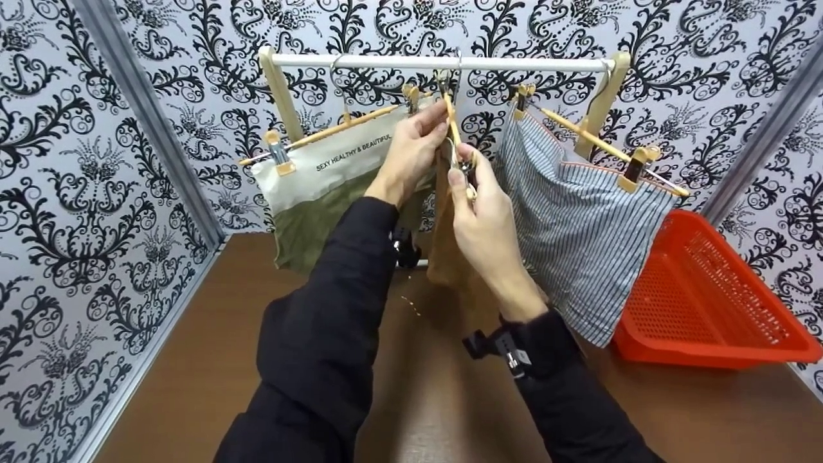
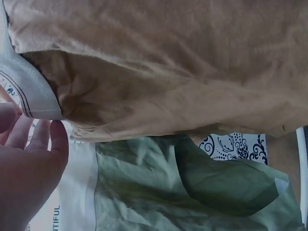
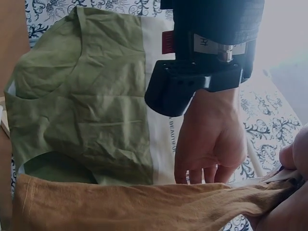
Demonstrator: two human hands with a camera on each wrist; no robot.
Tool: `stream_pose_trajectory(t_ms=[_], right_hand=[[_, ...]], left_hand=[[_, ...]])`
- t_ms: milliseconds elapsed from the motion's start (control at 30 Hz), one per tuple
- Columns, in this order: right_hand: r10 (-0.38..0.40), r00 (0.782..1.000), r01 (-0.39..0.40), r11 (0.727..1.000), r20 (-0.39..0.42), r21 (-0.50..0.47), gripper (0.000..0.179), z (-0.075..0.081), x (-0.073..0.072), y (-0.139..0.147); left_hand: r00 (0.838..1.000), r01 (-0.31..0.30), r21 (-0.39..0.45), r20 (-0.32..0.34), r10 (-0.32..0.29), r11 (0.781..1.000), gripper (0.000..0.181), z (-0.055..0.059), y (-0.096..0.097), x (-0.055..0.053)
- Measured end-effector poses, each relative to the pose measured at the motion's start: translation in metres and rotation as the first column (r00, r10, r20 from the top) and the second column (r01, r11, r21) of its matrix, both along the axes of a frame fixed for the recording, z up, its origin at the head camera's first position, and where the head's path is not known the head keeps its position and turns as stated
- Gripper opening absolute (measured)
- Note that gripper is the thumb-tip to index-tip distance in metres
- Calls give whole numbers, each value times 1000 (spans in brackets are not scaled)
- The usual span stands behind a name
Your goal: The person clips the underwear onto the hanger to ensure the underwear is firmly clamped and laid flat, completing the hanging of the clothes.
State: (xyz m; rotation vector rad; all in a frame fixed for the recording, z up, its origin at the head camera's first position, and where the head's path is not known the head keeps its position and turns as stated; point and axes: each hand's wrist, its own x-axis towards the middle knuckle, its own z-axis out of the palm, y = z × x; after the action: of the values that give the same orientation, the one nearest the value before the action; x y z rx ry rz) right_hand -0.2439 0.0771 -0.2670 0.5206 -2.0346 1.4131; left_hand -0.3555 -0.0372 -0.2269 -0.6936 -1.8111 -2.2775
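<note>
Brown underpants (image 1: pixel 443 238) with a pale waistband (image 2: pixel 38 91) hang edge-on in the middle of the rack. My left hand (image 1: pixel 415 145) is up at the wooden hanger bar (image 1: pixel 452 122), fingers curled at the waistband. Lower down, at the near end of that bar, my right hand (image 1: pixel 485 206) pinches a metal-and-wood hanger clip (image 1: pixel 467 168) at the bunched waistband corner. In the right wrist view the brown cloth (image 3: pixel 120 202) runs into the right fingers, which partly hide the clip. Behind it are the left hand and the green underpants (image 3: pixel 106 106).
A white rail (image 1: pixel 386 62) on wooden posts carries the hangers. Green-and-white underpants (image 1: pixel 328 206) hang clipped at left, striped underpants (image 1: pixel 585 218) at right. A red plastic basket (image 1: pixel 681 302) stands at right on the brown table (image 1: pixel 193 360). Patterned walls surround it.
</note>
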Motion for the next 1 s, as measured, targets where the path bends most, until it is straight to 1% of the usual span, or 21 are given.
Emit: stream_pose_trajectory(t_ms=[100,267,400,533,633,733,800,833,867,900,933,967,1000], right_hand=[[13,1000,-13,1000,6,1,42,-3,-2,-1],[21,1000,-21,1000,18,19,46,-7,-4,-3],[54,998,-55,998,31,16,51,-6,-3,-1],[99,993,-101,995,66,25,63,-6,-3,2],[138,986,-143,989,94,40,75,-7,-4,4],[139,984,-149,985,108,88,84,-9,-4,8],[129,985,-144,981,114,134,90,-10,-3,12],[120,986,-139,977,118,162,93,-10,-2,15],[111,986,-133,972,122,192,95,-10,-1,19],[109,986,-134,967,124,217,97,-11,1,24],[107,987,-134,961,123,242,98,-11,2,29],[104,988,-132,955,117,267,99,-13,3,34],[102,988,-131,948,114,290,99,-15,5,41]], left_hand=[[1000,-12,-21,15,13,1000,47,-3,-3,0],[999,-10,-27,43,11,1000,48,-8,-9,0],[999,-10,-21,43,11,1000,48,-9,-12,1],[998,-9,-10,54,10,1000,47,-10,-15,2],[998,-30,-36,56,32,999,47,-10,-19,2],[995,-65,-83,64,70,994,48,-11,-23,4],[993,-98,-126,55,106,987,49,-13,-26,6],[991,-113,-144,49,121,983,49,-14,-28,8],[990,-135,-168,29,141,977,49,-16,-29,10],[986,-167,-200,-5,170,966,49,-17,-31,13],[978,-209,-246,-54,202,946,49,-20,-33,16],[964,-263,-298,-123,236,918,49,-22,-35,19],[944,-319,-346,-202,262,882,50,-25,-37,24]])
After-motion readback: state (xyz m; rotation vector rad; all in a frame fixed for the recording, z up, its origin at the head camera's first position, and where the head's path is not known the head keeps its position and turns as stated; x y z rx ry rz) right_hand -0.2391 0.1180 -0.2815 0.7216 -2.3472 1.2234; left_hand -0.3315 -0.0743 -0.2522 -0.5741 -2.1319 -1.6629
